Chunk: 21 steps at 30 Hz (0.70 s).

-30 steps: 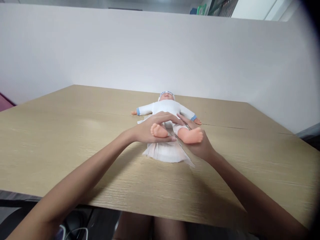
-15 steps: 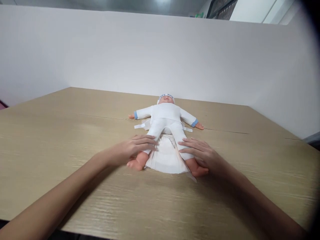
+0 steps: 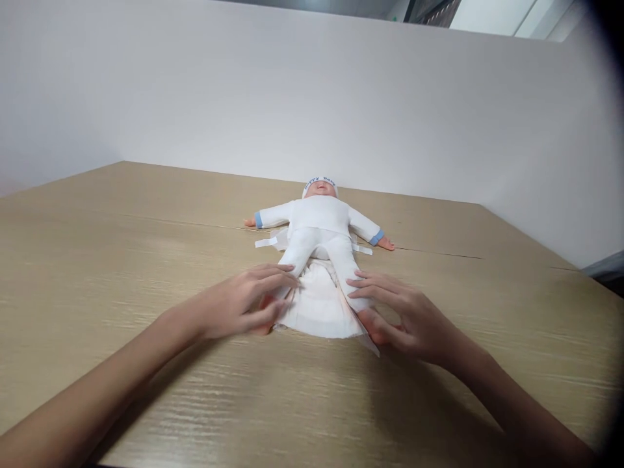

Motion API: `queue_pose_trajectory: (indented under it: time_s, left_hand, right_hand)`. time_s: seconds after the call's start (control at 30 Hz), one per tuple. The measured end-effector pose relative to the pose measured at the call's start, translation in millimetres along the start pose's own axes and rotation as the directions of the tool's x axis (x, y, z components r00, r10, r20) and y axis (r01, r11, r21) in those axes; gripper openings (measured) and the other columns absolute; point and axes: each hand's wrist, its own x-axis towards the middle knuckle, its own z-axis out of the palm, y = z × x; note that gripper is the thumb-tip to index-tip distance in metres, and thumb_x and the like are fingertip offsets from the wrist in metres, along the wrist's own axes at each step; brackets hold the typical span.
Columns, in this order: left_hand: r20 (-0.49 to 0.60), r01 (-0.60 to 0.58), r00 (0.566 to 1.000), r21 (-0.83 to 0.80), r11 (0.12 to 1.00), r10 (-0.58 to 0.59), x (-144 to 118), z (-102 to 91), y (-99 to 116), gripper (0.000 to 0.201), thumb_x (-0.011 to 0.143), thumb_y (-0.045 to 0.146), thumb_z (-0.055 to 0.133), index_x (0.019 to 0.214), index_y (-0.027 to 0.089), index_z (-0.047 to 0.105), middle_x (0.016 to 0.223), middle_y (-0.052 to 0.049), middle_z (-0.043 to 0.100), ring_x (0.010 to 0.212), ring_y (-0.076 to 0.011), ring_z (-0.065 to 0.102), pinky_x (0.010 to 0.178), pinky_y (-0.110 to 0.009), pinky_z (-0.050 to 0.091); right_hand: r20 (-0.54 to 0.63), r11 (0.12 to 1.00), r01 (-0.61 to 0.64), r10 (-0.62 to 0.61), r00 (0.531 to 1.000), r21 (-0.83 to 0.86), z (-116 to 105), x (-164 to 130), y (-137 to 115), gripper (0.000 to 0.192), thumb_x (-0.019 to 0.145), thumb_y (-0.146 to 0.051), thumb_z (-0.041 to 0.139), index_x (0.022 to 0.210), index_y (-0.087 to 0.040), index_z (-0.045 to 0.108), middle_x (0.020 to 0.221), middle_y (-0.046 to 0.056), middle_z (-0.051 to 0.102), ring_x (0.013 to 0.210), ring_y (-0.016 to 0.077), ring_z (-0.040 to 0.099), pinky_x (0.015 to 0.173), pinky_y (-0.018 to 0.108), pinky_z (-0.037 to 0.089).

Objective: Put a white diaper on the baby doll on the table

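A baby doll (image 3: 319, 224) in a white suit with blue cuffs and a white cap lies on its back on the wooden table (image 3: 121, 260), arms spread and legs pointing toward me. A white diaper (image 3: 316, 309) lies spread under its hips and between its legs. My left hand (image 3: 238, 302) wraps the lower leg on the left and hides that foot, with the fingertips at the diaper's edge. My right hand (image 3: 414, 318) curls over the lower leg on the right, with the thumb on the foot.
A plain white partition wall (image 3: 292, 97) stands along the table's far and right edges. Diaper tabs (image 3: 266, 242) stick out beside the doll's waist. The near table edge runs just below my forearms.
A second ago I held the doll's legs raised over the diaper. They have come down flat on it, and my hands have slid down to the lower legs and feet.
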Motion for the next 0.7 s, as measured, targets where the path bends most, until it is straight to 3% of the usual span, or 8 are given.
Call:
queue_pose_trajectory:
  time_s: [0.07,0.13,0.3,0.37,0.43,0.53,0.6,0.7]
  left_hand:
    - [-0.055,0.042,0.998,0.052,0.998,-0.039,4.1,9.1,11.0,0.065,0.097,0.062,0.067,0.150,0.024,0.061,0.155,-0.012,0.064,0.146,-0.0315,0.061,0.118,-0.046,0.059]
    - [-0.099,0.062,0.994,0.125,0.990,-0.050,8.5,21.6,17.4,0.073,0.091,0.068,0.072,0.145,0.020,0.061,0.148,-0.015,0.065,0.138,-0.0336,0.062,0.115,-0.049,0.059]
    - [-0.108,0.108,0.990,0.189,0.976,-0.089,16.5,33.4,17.7,0.040,0.095,0.042,0.067,0.128,0.020,0.067,0.137,-0.012,0.068,0.142,-0.0354,0.051,0.119,-0.055,0.051]
    - [-0.112,0.151,0.984,0.089,0.984,-0.141,20.7,21.9,15.7,0.028,0.100,0.041,0.060,0.116,0.020,0.069,0.123,-0.008,0.072,0.134,-0.0305,0.055,0.112,-0.047,0.052]
    - [-0.149,0.216,0.963,-0.072,0.974,-0.224,28.7,4.0,11.8,0.031,0.104,0.047,0.054,0.108,0.020,0.069,0.109,-0.005,0.073,0.115,-0.0227,0.061,0.097,-0.036,0.051]
    - [-0.232,0.241,0.921,-0.295,0.925,-0.314,50.9,-23.1,-2.0,0.050,0.103,0.064,0.053,0.100,0.017,0.070,0.097,-0.002,0.070,0.091,-0.0136,0.057,0.083,-0.027,0.043]
    - [-0.280,0.217,0.896,-0.402,0.890,-0.345,72.3,-34.9,-17.9,0.056,0.099,0.069,0.057,0.094,0.014,0.068,0.091,-0.001,0.066,0.085,-0.0111,0.053,0.079,-0.024,0.040]
    - [-0.319,0.196,0.843,-0.568,0.799,-0.433,108.9,-38.1,-49.1,0.057,0.095,0.071,0.061,0.094,0.014,0.063,0.088,0.000,0.062,0.081,-0.0097,0.050,0.075,-0.022,0.037]
  right_hand:
    - [-0.002,0.992,0.014,-0.015,1.000,-0.129,6.4,-1.2,-15.5,0.057,0.099,-0.062,0.066,0.143,-0.027,0.070,0.159,0.003,0.060,0.155,0.0266,0.057,0.123,0.048,0.061]
    - [-0.036,0.970,0.048,-0.059,0.998,-0.239,17.3,-2.3,-25.3,0.077,0.093,-0.072,0.070,0.150,-0.021,0.065,0.161,0.009,0.058,0.156,0.0326,0.054,0.122,0.053,0.059]
    - [-0.126,0.937,0.037,-0.086,0.988,-0.348,33.2,0.4,-28.7,0.048,0.105,-0.022,0.054,0.151,-0.027,0.064,0.150,0.004,0.065,0.152,0.0251,0.056,0.120,0.044,0.056]
    - [-0.143,0.968,-0.018,-0.018,0.990,-0.249,27.7,6.9,-26.3,0.040,0.108,-0.021,0.048,0.139,-0.030,0.071,0.137,0.002,0.071,0.138,0.0200,0.064,0.109,0.035,0.056]
    - [-0.142,0.989,-0.128,0.116,0.983,-0.077,17.8,19.3,-22.6,0.032,0.110,-0.028,0.046,0.123,-0.027,0.075,0.119,0.002,0.074,0.111,0.0143,0.069,0.092,0.027,0.052]
    - [-0.177,0.945,-0.267,0.300,0.937,0.189,3.6,51.2,-11.0,0.039,0.111,-0.045,0.046,0.105,-0.019,0.073,0.095,0.002,0.071,0.081,0.0095,0.057,0.076,0.025,0.040]
    - [-0.252,0.902,-0.270,0.362,0.897,0.336,-0.4,80.4,2.8,0.049,0.108,-0.057,0.047,0.092,-0.015,0.067,0.093,0.004,0.068,0.088,0.0101,0.057,0.083,0.024,0.041]
    - [-0.241,0.758,-0.295,0.507,0.827,0.582,5.4,128.0,30.9,0.049,0.099,-0.061,0.058,0.100,-0.014,0.073,0.109,0.005,0.073,0.104,0.0136,0.061,0.093,0.024,0.045]
